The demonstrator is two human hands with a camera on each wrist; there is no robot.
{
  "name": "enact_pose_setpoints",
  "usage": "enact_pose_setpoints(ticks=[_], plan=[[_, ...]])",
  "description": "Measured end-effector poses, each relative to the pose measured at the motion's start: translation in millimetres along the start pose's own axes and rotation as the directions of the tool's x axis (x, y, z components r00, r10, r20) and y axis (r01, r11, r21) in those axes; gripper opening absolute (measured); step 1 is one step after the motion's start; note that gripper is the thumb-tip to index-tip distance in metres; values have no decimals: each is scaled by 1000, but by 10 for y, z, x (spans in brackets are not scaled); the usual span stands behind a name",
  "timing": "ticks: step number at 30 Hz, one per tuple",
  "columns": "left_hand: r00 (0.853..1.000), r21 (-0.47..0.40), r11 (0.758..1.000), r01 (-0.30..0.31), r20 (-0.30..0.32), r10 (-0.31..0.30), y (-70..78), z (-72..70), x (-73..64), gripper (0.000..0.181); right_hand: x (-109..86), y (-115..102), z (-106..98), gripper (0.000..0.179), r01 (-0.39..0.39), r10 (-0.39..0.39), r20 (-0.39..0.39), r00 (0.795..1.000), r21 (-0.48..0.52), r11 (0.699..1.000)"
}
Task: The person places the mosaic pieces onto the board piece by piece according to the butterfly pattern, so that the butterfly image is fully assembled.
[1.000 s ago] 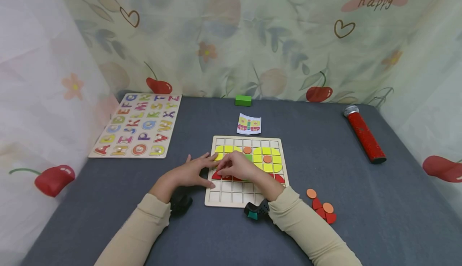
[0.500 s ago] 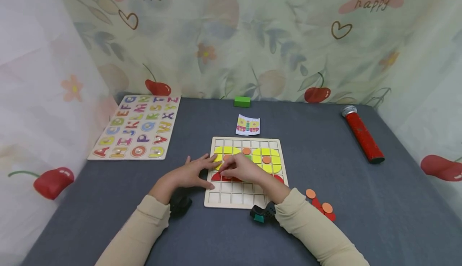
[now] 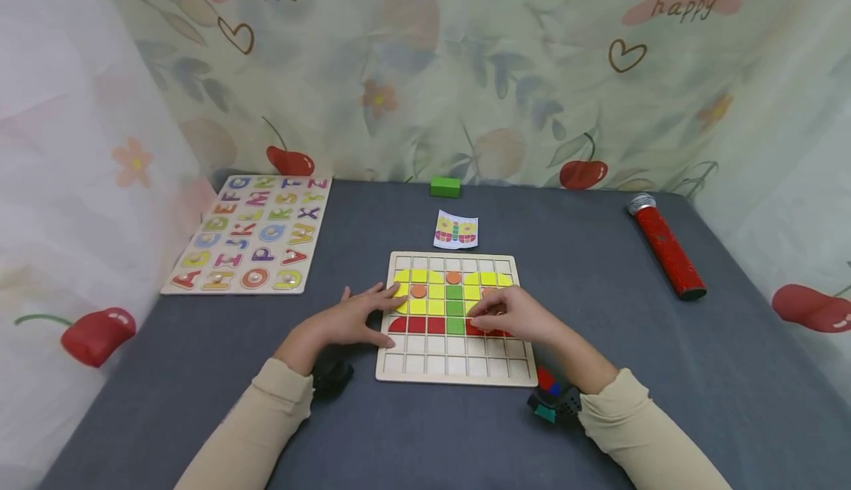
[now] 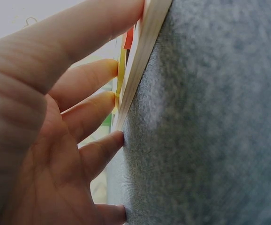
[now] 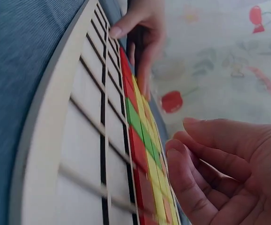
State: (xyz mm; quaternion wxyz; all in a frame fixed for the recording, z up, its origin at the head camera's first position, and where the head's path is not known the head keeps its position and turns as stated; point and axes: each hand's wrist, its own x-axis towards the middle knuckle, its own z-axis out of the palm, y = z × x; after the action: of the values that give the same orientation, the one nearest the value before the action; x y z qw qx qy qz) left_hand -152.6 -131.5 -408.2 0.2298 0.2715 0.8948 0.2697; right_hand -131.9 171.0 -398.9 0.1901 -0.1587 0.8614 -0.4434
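A wooden grid board (image 3: 428, 366) lies mid-table, bearing yellow tiles (image 3: 436, 307), a green column (image 3: 455, 309), orange discs (image 3: 453, 278) and a red row (image 3: 417, 325). At its left edge rests my left hand (image 3: 352, 318), fingers spread. In the left wrist view its thumb touches the board's rim (image 4: 147, 42), two fingertips touch a yellow piece (image 4: 121, 70), and the little finger meets the cloth. My right hand (image 3: 515, 312) is over the board's right half, covering some tiles. In the right wrist view its fingers (image 5: 184, 176) are loosely bent, with nothing visible between them.
Behind the board lie a butterfly picture card (image 3: 456, 229) and a green block (image 3: 445, 187). An alphabet board (image 3: 249, 242) occupies the back left, a red microphone (image 3: 668, 250) the right. A black device (image 3: 555, 399) sits at my right wrist.
My right hand has moved right, from the red row's left part to its right part, uncovering the green column. The right forearm now hides the loose red and orange pieces. My left hand stays put.
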Motion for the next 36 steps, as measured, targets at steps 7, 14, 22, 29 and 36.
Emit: enact_pose_setpoints(ticks=[7, 14, 22, 29, 36], plan=[[1000, 0, 1000, -5, 1, 5, -6, 2, -1, 77, -385, 205, -212, 29, -60, 60, -33, 998, -12, 998], [1000, -3, 1000, -4, -1, 4, -7, -7, 10, 78, -682, 347, -295, 31, -60, 60, -13, 998, -6, 998], [1000, -8, 1000, 15, 5, -15, 1, -8, 6, 78, -873, 481, -258, 38, -65, 64, 38, 997, 18, 998], [1000, -9, 1000, 14, 8, -14, 3, -8, 8, 78, -960, 502, -235, 41, -104, 104, 26, 994, 1, 995], [1000, -13, 1000, 5, 5, -5, -12, -3, 13, 78, -985, 471, -214, 37, -77, 78, 36, 996, -43, 996]])
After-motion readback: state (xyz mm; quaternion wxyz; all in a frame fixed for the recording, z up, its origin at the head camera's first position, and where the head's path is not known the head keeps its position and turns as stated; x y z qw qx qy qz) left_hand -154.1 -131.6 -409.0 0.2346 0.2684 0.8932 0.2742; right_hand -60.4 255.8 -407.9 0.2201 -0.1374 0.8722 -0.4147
